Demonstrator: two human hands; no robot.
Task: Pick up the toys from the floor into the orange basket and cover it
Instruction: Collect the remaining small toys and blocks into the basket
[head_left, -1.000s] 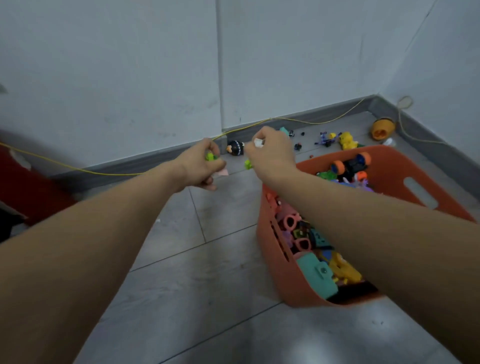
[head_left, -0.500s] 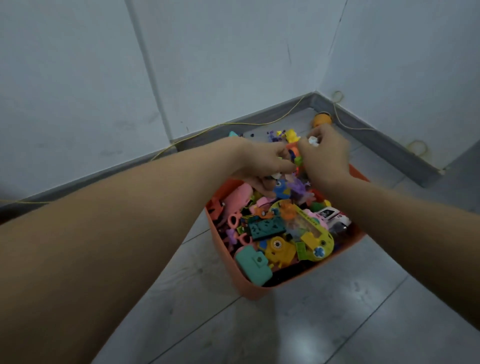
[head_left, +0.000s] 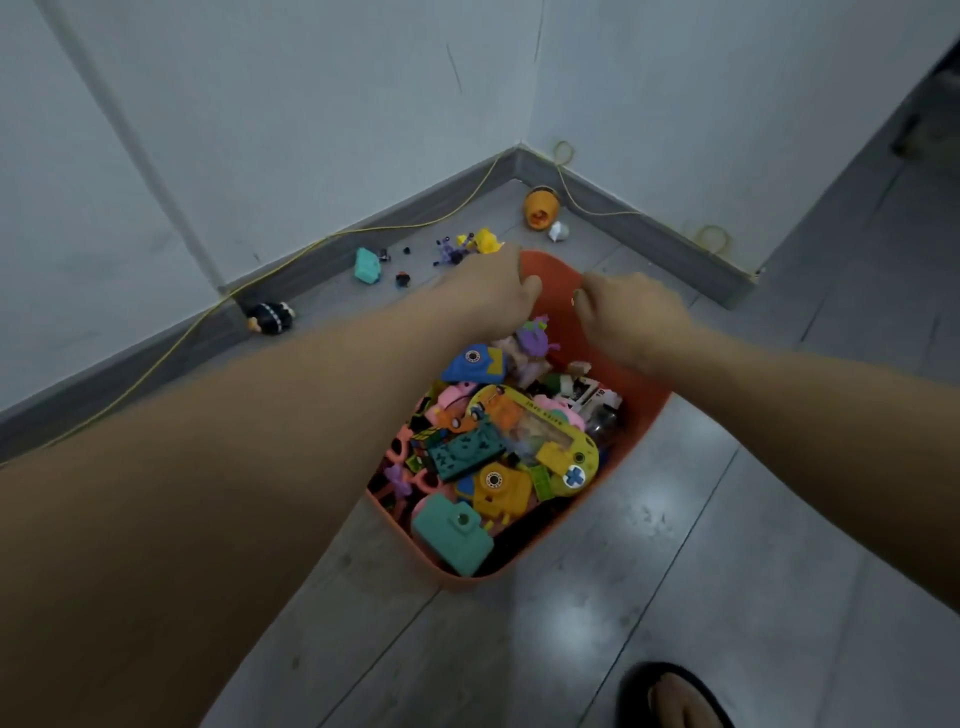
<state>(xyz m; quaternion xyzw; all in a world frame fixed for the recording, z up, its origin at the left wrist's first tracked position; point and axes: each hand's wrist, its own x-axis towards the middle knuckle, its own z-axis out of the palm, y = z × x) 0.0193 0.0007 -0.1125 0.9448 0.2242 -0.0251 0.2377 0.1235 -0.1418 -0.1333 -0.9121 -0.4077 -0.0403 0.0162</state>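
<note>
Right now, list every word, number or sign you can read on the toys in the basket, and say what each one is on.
"WATER GAME", upside down and only just readable: on the rim of the yellow handheld water game toy in the orange plastic basket.
"10", uncertain: on the white card or box with black print beside it; the rest of its print is too blurred.
White cross sign: on the yellow toy's blue button.
Nothing else is legible.

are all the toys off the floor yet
No, several still lie by the wall beyond the orange basket: a teal toy, a black figure and an orange-yellow toy.
</note>
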